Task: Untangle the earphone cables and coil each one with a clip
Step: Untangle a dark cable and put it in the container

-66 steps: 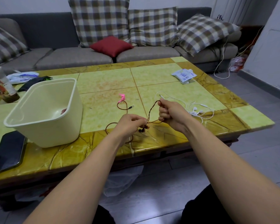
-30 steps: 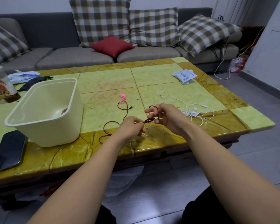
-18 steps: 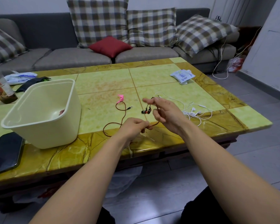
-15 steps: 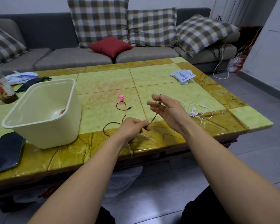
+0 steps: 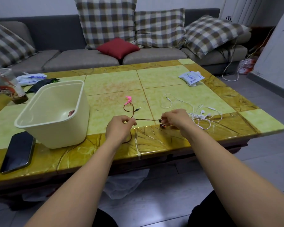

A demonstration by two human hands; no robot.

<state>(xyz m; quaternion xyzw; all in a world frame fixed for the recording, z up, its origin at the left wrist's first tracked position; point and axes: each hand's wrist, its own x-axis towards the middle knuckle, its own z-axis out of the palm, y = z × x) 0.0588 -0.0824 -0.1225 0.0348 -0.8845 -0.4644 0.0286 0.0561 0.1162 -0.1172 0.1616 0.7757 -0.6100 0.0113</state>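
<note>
Above the near edge of the table point(image 5: 154, 145), the left hand point(image 5: 120, 126) and right hand point(image 5: 175, 119) each pinch a brown earphone cable point(image 5: 146, 119), taut between them (earbuds hang at the right fingers). Bare tabletop stretches beyond; a pink clip point(image 5: 128, 100) lies mid-table, white earphones point(image 5: 202, 115) toward its right edge.

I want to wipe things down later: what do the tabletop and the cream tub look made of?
Tabletop: probably polished stone or stone-look tile; veined amber border, green panels, glossy reflections at the front edge. Cream tub: likely plastic; smooth, thin, evenly coloured walls with a rolled rim.
</note>
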